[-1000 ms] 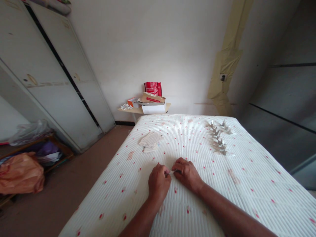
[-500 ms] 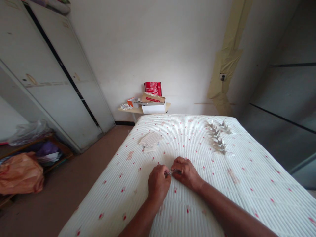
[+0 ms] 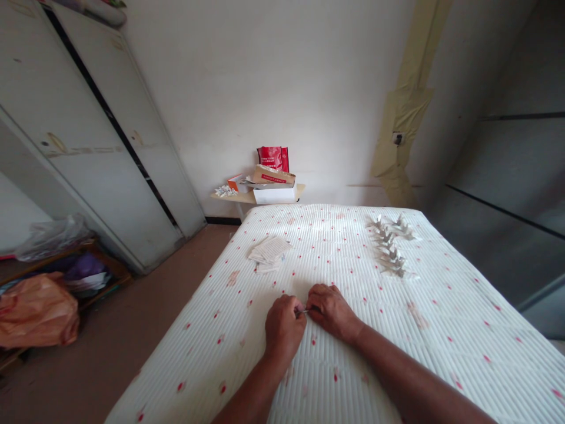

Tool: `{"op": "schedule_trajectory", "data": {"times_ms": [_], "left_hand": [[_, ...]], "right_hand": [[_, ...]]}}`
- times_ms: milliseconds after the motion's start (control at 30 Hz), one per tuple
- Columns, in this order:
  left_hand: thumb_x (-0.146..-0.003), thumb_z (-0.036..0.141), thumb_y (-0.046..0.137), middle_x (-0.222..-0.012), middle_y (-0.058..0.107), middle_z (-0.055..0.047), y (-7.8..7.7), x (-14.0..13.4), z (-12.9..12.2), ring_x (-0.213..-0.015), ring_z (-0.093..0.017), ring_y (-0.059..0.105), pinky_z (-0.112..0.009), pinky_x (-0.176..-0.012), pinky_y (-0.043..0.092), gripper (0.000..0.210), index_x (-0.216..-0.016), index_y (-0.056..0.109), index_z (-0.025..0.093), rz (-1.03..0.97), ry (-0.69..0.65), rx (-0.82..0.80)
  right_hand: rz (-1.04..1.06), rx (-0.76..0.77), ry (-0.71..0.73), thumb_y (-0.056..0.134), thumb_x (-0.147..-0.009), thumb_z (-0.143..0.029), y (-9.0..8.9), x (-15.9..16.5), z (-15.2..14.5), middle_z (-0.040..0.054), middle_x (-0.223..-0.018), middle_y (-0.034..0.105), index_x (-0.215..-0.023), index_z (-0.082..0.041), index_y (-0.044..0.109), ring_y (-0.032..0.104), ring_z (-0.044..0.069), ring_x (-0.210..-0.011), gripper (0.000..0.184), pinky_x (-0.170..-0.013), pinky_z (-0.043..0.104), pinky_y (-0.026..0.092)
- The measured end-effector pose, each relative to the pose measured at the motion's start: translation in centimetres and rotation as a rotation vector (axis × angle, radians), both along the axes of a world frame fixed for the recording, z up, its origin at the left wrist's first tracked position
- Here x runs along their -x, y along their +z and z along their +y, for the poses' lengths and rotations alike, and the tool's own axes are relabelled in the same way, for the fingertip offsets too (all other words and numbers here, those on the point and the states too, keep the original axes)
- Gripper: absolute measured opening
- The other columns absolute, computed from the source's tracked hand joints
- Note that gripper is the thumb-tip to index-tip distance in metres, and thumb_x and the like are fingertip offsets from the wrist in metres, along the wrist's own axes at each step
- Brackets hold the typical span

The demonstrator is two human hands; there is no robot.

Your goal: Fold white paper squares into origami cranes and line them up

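On the spotted mattress (image 3: 397, 330), left hand (image 3: 283, 327) and right hand (image 3: 333, 311) pinch a small paper piece (image 3: 304, 310).

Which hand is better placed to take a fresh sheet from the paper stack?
The left hand, probably: the paper stack lies ahead on its side, while the right hand would have to cross over.

One head-worn view only. The scene is seen from above the near end of the bed (image 3: 441, 330), looking forward and down along it toward the far wall (image 3: 273, 76). Both forearms are seen close, entering from the bottom edge; wardrobe (image 3: 88, 141) at left.
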State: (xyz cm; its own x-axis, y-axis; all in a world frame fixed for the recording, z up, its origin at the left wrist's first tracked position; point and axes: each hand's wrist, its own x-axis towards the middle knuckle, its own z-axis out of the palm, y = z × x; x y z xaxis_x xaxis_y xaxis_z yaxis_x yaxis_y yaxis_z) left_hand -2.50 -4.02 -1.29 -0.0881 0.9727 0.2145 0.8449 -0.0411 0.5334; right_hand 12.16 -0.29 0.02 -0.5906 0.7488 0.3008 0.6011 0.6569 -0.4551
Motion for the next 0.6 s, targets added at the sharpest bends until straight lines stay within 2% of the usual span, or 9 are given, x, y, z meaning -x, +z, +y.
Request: {"op": "schedule_trajectory", "data": {"times_ms": [133,233,600], "left_hand": [[-0.065,0.006,0.052,-0.073,0.058,0.001,-0.02,-0.01,-0.03,-0.074,-0.014,0.052,-0.023,-0.069,0.036,0.013,-0.067,0.056,0.018,0.004,0.006,-0.002],[-0.066,0.006,0.053,-0.072,0.058,0.001,0.0,-0.05,-0.07,-0.074,-0.013,0.052,-0.023,-0.069,0.036,0.013,-0.066,0.055,0.018,0.002,0.009,-0.007],[-0.068,0.006,0.051,-0.072,0.058,0.0,-0.25,0.09,-0.19,-0.074,-0.013,0.052,-0.023,-0.069,0.037,0.013,-0.066,0.056,0.018,-0.024,-0.008,-0.044]], "right_hand": [[0.087,0.035,0.012,0.056,-0.072,-0.007,-0.55,-0.12,0.55,0.0007,-0.079,0.059,-0.072,-0.019,0.062,0.054,0.015,-0.08,0.013,-0.073,0.027,0.034],[0.131,0.055,-0.017,0.057,-0.068,-0.006,-0.94,-0.12,0.9,0.0007,-0.079,0.061,-0.079,-0.018,0.061,0.055,0.015,-0.077,0.017,-0.07,0.026,0.035],[0.117,0.022,0.022,0.059,-0.068,-0.006,-0.77,-0.35,0.92,0.0022,-0.083,0.058,-0.078,-0.02,0.065,0.053,0.015,-0.081,0.019,-0.072,0.026,0.038]]}}
